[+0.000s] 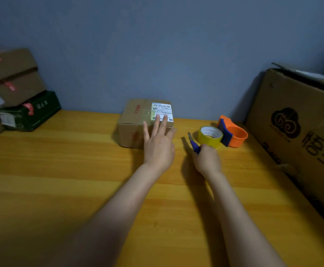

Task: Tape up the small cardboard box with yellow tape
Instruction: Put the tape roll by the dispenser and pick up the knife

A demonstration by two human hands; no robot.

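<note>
A small cardboard box (132,120) with a white shipping label and clear tape on top stands at the back middle of the wooden table (61,180). My left hand (158,145) lies flat with spread fingers over the box's near right corner, fingertips on the label. My right hand (207,159) is closed around the blue handle of a pair of scissors (193,142), blade pointing away from me. Just beyond that hand sits a roll of yellow tape (210,136), touching an orange tape dispenser (233,134) on its right.
A big brown carton (296,120) with dark print leans along the table's right side. At the far left, several stacked cardboard boxes (11,78) rest on a dark green box (32,112). A blue-grey wall rises right behind the table.
</note>
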